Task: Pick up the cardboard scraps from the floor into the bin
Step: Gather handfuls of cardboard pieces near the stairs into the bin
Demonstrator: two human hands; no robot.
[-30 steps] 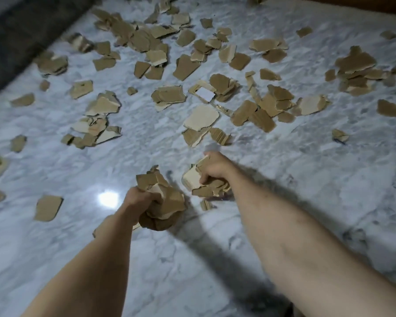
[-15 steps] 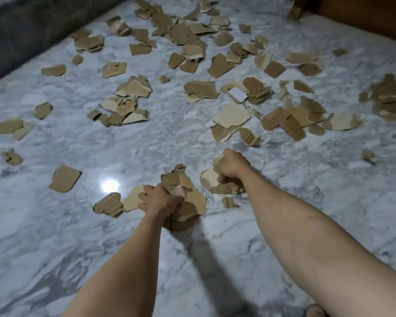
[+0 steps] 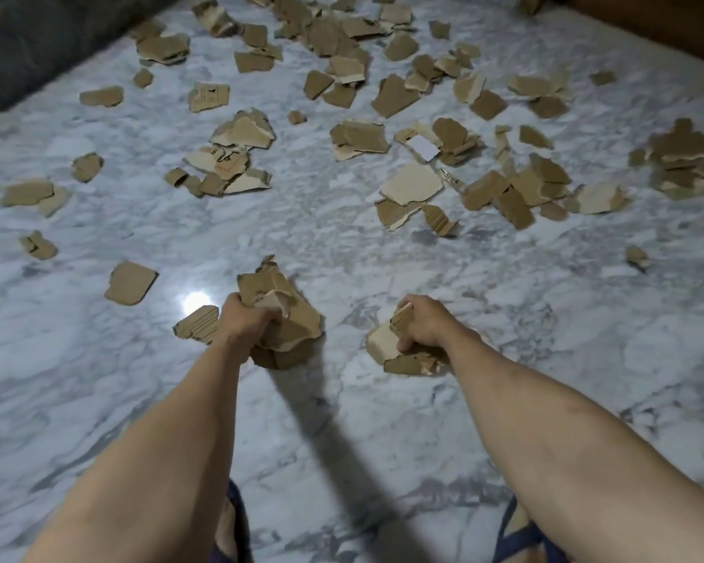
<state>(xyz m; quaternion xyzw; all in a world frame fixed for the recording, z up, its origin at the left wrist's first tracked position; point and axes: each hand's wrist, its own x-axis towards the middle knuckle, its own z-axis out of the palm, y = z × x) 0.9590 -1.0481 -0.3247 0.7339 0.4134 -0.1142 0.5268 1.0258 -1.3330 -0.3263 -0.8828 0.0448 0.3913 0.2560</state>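
My left hand (image 3: 242,321) grips a thick bundle of brown cardboard scraps (image 3: 283,319) above the marble floor. My right hand (image 3: 423,325) is closed on a smaller stack of scraps (image 3: 391,353), pale on top and brown below. A ribbed scrap (image 3: 198,329) lies on the floor just left of my left hand, and a flat one (image 3: 130,283) lies farther left. Many loose scraps (image 3: 413,184) cover the floor ahead, densest at the middle and far right. No bin is in view.
The floor is white and grey marble (image 3: 383,420) with a bright light reflection (image 3: 196,303). A dark grey rug or cushion (image 3: 29,42) fills the far left corner. Dark wooden furniture (image 3: 667,22) stands at the far right. My feet in blue sandals (image 3: 517,534) show at the bottom.
Both hands, still holding their bundles, have drawn back toward me and moved apart. The view has tilted down, so my feet show and the scattered scraps sit farther ahead.
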